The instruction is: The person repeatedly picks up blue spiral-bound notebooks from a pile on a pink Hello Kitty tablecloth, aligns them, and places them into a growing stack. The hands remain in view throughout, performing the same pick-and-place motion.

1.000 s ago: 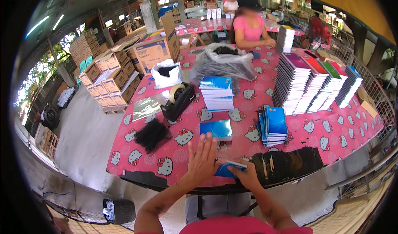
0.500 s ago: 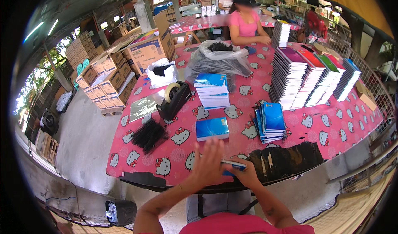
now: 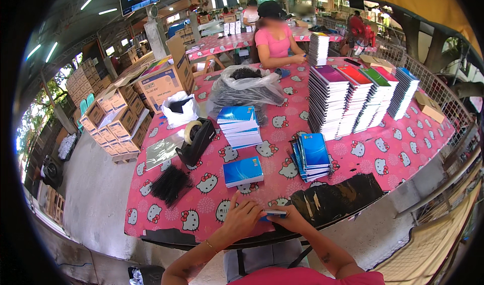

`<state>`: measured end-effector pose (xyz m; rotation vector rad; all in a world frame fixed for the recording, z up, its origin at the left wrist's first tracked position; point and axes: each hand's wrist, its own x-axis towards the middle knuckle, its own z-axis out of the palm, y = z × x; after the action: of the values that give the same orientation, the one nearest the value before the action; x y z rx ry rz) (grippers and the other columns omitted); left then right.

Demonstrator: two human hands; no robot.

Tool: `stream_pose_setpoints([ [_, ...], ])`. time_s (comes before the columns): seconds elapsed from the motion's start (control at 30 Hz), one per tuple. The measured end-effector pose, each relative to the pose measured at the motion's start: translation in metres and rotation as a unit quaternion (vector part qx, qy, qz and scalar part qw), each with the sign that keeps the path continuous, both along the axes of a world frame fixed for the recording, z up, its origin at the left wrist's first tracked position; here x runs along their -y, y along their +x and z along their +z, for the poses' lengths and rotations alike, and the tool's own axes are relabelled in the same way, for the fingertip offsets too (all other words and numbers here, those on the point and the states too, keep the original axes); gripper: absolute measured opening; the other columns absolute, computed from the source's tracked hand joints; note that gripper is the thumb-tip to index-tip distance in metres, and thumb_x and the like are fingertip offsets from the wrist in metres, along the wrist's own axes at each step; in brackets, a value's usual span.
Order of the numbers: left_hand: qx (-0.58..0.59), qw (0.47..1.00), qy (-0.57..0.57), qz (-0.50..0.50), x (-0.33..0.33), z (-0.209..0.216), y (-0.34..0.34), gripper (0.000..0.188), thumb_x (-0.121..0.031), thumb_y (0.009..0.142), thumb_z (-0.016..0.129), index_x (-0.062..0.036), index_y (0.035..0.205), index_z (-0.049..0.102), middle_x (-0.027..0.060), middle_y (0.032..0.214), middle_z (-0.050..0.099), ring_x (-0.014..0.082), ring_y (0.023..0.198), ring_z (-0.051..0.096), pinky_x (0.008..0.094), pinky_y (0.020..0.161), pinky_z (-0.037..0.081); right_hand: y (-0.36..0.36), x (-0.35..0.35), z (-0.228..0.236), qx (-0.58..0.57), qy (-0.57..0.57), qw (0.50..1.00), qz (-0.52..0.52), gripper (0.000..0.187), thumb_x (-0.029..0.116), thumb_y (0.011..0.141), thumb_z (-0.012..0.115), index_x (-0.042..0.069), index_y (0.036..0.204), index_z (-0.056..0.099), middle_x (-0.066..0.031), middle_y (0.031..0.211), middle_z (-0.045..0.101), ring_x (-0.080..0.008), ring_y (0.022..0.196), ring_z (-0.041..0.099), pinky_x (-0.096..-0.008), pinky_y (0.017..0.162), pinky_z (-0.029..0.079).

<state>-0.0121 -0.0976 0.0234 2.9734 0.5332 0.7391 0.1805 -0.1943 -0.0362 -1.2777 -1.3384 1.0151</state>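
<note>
My right hand [image 3: 292, 220] grips a small blue-covered notebook [image 3: 275, 214] held edge-on over the near table edge. My left hand [image 3: 241, 217] is at the notebook's left end with its fingers stretched out; whether the fingertips press on it is hard to tell. Just beyond my hands lies a low pile of blue notebooks [image 3: 243, 172]. Behind it stands a taller, uneven blue notebook stack [image 3: 239, 127]. To the right is a fanned pile of blue spiral notebooks [image 3: 311, 156]. A bundle of black binding coils [image 3: 170, 185] lies to the left.
A black tape dispenser [image 3: 197, 143] stands by clear plastic sheets [image 3: 164, 150]. Farther back are a white bag [image 3: 180, 111] and a large plastic bag [image 3: 247, 93]. Tall spiral notebook stacks [image 3: 327, 103] line the right. A co-worker [image 3: 275, 40] sits across the pink table [image 3: 201, 212].
The view has tilted up and turned slightly. My left hand has drawn back from its raised, spread pose to beside the notebook, which my right hand still holds.
</note>
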Motion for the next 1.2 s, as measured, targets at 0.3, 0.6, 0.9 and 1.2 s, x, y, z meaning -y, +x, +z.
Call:
stream_pose_setpoints([
  [0.3,-0.09,0.993,0.04,0.062,0.02,-0.01,0.001,0.049,-0.045,0.098,0.053,-0.0056,0.127,0.057,0.0139,0.134,0.056,0.0282,0.13,0.05,0.0616,0.113,0.026,-0.009,0.008,-0.003,0.062,-0.007,0.998,-0.011,0.028,0.014,0.09,0.072,0.005,0.117,0.071,-0.0117,0.083,0.071,-0.0083,0.073,0.059,-0.0308,0.07,0.052],
  [0.6,-0.076,0.989,0.035,0.126,0.036,-0.018,0.006,0.089,-0.066,0.091,0.05,0.0017,0.147,0.039,0.0217,0.156,0.035,0.0373,0.146,0.032,0.0669,0.111,0.023,-0.012,-0.002,-0.015,0.019,0.005,0.999,-0.039,0.031,0.01,0.088,0.072,0.002,0.118,0.068,-0.0077,0.09,0.072,-0.0071,0.083,0.06,-0.0294,0.074,0.052],
  [0.9,-0.028,0.994,0.017,0.101,0.032,-0.037,0.013,0.084,-0.064,0.095,0.045,-0.0006,0.15,0.037,0.0188,0.158,0.034,0.0354,0.148,0.028,0.0648,0.114,0.016,-0.012,-0.004,-0.01,0.03,0.012,0.999,-0.041,0.032,0.001,0.086,0.067,0.001,0.118,0.066,-0.0098,0.09,0.071,-0.0057,0.085,0.058,-0.0283,0.075,0.052],
  [1.2,-0.008,0.998,-0.013,0.064,0.044,-0.03,0.009,0.071,-0.054,0.097,0.051,-0.0066,0.149,0.041,0.0128,0.153,0.042,0.0316,0.143,0.036,0.0608,0.114,0.021,0.0,-0.011,-0.02,0.002,-0.005,1.0,-0.03,0.034,0.0,0.085,0.067,0.0,0.119,0.064,-0.0125,0.091,0.072,-0.0077,0.085,0.06,-0.0301,0.075,0.052],
])
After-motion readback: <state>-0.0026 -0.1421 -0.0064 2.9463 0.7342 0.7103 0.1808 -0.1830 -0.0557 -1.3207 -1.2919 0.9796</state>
